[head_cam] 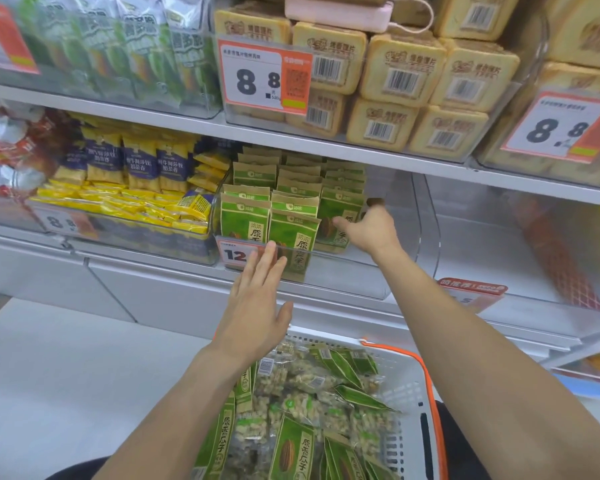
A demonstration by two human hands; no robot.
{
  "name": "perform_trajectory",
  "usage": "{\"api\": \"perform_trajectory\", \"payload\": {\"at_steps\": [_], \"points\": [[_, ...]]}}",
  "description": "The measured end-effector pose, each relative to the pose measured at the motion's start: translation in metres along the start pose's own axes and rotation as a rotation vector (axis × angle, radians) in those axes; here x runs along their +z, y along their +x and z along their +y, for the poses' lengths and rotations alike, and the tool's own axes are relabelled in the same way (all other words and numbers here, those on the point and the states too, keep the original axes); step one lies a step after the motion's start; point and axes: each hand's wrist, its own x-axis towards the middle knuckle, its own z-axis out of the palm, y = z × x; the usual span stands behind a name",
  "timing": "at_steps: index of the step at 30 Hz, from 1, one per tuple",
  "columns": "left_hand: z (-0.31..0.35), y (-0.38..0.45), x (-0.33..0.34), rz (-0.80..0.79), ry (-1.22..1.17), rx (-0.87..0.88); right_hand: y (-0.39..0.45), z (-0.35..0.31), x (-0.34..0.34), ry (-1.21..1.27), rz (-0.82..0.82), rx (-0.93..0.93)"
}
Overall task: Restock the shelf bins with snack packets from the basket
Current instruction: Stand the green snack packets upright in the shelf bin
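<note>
- Seating a green packet (338, 216) upright in the right-hand row of the clear bin (343, 268) is the step in hand; the right hand (369, 226) reaches into the bin, thumb against that packet's face, the grip narrow; its fingers lie behind, so a full hold cannot be confirmed.
- The left hand (257, 303) hovers flat with a wide grip and holds nothing, its fingertips at the bin's front edge by the price tag (234, 252).
- Best practice, judged from here: press the packet back flush with its neighbours, label forward, while the left hand steadies the front rows.
- More packets wait in the basket (409, 393) below.
</note>
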Motion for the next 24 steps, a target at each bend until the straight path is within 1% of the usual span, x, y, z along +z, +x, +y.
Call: {"api": "perform_trajectory", "payload": {"at_steps": [2, 4, 6, 7, 8, 10, 12, 15, 17, 19, 22, 24], "points": [[0.0, -0.001, 0.0, 0.013, -0.037, 0.004, -0.014, -0.001, -0.01, -0.044, 0.033, -0.008], [0.003, -0.002, -0.001, 0.061, -0.129, -0.014, -0.034, 0.001, -0.022, -0.011, 0.16, -0.112], [0.007, -0.004, 0.0, 0.136, -0.214, -0.044, -0.066, 0.004, -0.031, 0.107, 0.301, -0.272], [0.009, -0.005, 0.003, 0.164, -0.238, -0.05, -0.083, 0.007, -0.033, 0.183, 0.34, -0.335], [0.012, -0.007, 0.006, 0.178, -0.255, -0.048, -0.099, 0.012, -0.033, 0.25, 0.366, -0.378], [0.016, -0.011, 0.017, 0.14, -0.272, -0.052, -0.122, 0.03, -0.022, 0.319, 0.383, -0.406], [0.014, -0.018, 0.033, 0.02, -0.257, -0.097, -0.133, 0.064, 0.002, 0.29, 0.302, -0.337], [0.002, -0.035, 0.064, -0.161, -0.174, -0.166, -0.134, 0.138, 0.05, 0.068, 0.01, -0.107], [-0.007, -0.051, 0.084, -0.246, -0.165, -0.255, -0.138, 0.188, 0.072, -0.09, -0.179, 0.044], [-0.018, -0.071, 0.104, -0.335, -0.135, -0.36, -0.15, 0.232, 0.084, -0.224, -0.308, 0.165], [-0.032, -0.096, 0.128, -0.463, -0.15, -0.5, -0.165, 0.28, 0.093, -0.294, -0.375, 0.256], [-0.036, -0.104, 0.137, -0.515, -0.153, -0.531, -0.167, 0.296, 0.096, -0.322, -0.376, 0.276]]}}
